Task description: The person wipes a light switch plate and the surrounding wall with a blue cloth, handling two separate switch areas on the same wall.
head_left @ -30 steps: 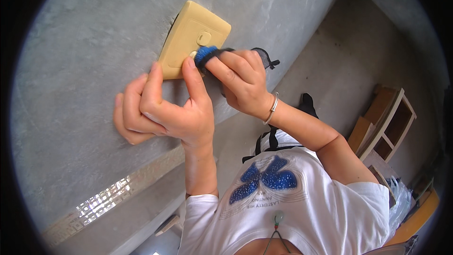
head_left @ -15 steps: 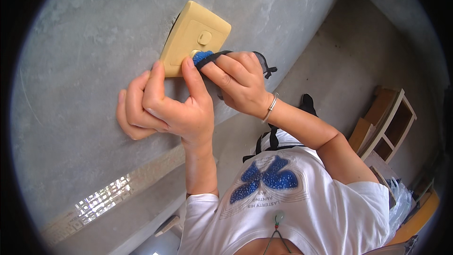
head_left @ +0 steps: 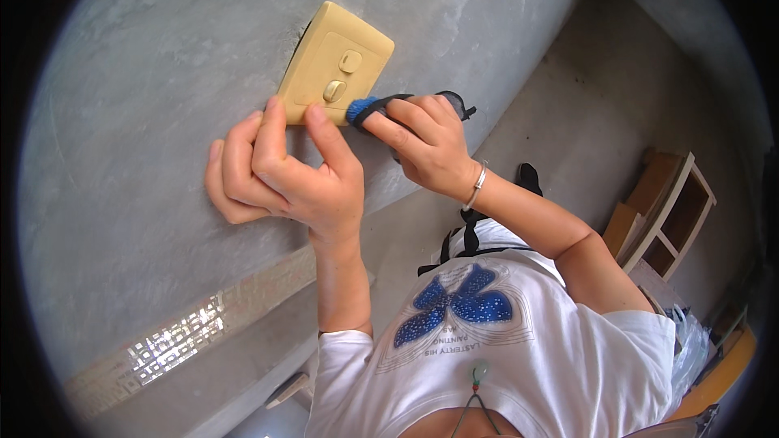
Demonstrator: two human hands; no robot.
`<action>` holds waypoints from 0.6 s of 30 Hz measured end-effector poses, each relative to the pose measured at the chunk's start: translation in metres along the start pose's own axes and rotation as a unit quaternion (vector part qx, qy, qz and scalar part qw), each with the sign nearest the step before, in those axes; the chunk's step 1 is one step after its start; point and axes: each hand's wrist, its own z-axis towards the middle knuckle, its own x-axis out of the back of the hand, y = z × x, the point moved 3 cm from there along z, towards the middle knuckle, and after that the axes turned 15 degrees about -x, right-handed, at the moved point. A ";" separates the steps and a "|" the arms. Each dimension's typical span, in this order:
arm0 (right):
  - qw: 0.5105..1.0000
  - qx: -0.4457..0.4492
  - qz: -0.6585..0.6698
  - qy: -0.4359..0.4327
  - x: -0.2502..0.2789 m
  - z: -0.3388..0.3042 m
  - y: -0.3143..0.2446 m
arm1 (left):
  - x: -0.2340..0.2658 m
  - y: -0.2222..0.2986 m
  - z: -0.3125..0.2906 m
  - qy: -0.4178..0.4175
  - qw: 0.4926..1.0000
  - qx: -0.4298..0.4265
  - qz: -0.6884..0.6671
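A yellowish light switch (head_left: 334, 65) with two rocker buttons sits on the grey wall, its plate standing slightly off the surface along the left edge. My left hand (head_left: 304, 170) has thumb and index finger on the lower edge of that plate, with the other fingers curled beneath. In my right hand (head_left: 426, 142) is a bunched blue cloth (head_left: 359, 107) with black edging and a dark cord end; its blue tip is at the plate's lower right edge. Part of the cloth is hidden by my fingers. A silver bangle circles my right wrist.
Bare grey wall (head_left: 146, 97) surrounds the switch. A wooden shelf unit (head_left: 669, 207) stands on the concrete floor (head_left: 560, 113) to the right. Near it, at the lower right, lies a clear plastic bag (head_left: 690, 353). A patterned, light-speckled strip (head_left: 178, 341) runs at the lower left.
My right hand has moved the blue cloth right and slightly down, off the lower button, which now shows fully. My left thumb has shifted slightly left along the plate's lower edge.
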 end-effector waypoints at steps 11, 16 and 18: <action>0.999 0.009 0.021 0.030 0.001 0.013 -0.008 | 0.005 0.008 -0.020 -0.036 0.997 0.010 -0.064; 0.996 0.054 0.016 0.067 -0.007 0.023 -0.005 | 0.007 0.009 -0.015 -0.050 0.990 0.051 -0.123; 0.994 0.066 0.018 0.084 -0.008 0.026 -0.005 | 0.007 0.010 -0.011 -0.050 0.988 0.072 -0.129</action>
